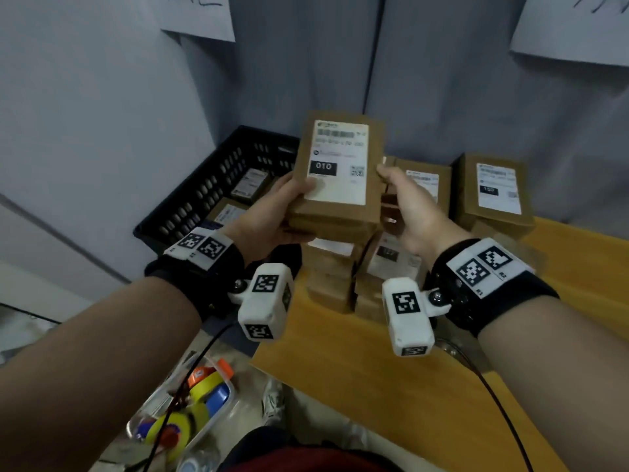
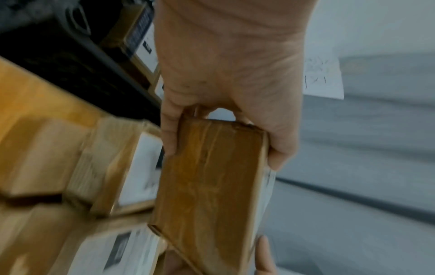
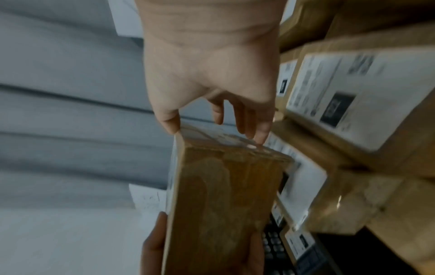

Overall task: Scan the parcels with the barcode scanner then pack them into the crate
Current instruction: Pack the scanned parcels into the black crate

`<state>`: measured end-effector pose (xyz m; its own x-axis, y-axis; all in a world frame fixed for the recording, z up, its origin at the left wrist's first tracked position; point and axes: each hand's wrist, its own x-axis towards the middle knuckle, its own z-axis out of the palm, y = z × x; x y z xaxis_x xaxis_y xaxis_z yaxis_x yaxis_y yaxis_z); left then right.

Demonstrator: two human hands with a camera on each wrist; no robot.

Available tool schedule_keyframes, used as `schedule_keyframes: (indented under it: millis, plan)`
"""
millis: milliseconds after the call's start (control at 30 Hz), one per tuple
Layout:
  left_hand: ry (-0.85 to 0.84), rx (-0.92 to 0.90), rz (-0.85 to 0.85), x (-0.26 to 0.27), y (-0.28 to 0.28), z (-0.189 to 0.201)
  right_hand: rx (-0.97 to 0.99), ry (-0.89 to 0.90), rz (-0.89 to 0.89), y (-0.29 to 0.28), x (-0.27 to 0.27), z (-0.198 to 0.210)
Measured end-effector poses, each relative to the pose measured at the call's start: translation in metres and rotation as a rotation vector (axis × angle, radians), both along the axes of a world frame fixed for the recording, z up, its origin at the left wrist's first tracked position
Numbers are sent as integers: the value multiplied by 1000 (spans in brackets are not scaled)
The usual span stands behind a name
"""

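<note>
A brown cardboard parcel (image 1: 340, 165) with a white label marked "010" is held up in the air, label facing me. My left hand (image 1: 296, 199) grips its lower left side, thumb on the label and fingers behind. My right hand (image 1: 398, 199) pinches the right edge, thumb in front. The left wrist view shows the parcel's plain back (image 2: 207, 186) under my left hand (image 2: 223, 89). In the right wrist view, my right hand (image 3: 212, 83) holds the parcel's end (image 3: 219, 204). The black slotted crate (image 1: 204, 195) stands to the left and holds two labelled parcels (image 1: 250, 183). No scanner is in view.
Several stacks of labelled parcels (image 1: 490, 192) stand on the wooden table (image 1: 374, 386), just behind and below the held one. A clear box of tape rolls (image 1: 190, 396) lies on the floor at lower left. Grey panels close off the back.
</note>
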<state>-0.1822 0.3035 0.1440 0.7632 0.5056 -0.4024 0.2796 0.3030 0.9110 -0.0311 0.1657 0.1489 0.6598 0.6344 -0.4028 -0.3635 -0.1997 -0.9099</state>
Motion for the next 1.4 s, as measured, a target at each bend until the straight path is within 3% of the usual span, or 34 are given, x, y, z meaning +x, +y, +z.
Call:
schedule_keyframes:
  millis: [233, 400, 533, 767, 967, 1133, 1233, 1400]
  plan:
    - [37, -5, 310, -52, 92, -14, -23, 107, 293, 92, -52, -2]
    - [224, 105, 349, -84, 154, -36, -133, 132, 328, 162, -87, -31]
    - [424, 202, 275, -97, 205, -61, -206, 51, 114, 209, -96, -66]
    - [536, 54, 68, -65, 252, -128, -358, -105, -250, 245, -58, -116]
    - [591, -2, -168, -6, 253, -178, -463, -275, -217, 259, -22, -128]
    - [625, -20, -240, 14, 249, -208, -532, -370, -162, 262, -14, -138]
    - [626, -29, -282, 16, 256, -210, -551, -370, -157, 267, -12, -139]
    - [619, -298, -320, 14, 272, -200, -567, -412, -119, 271, -16, -142]
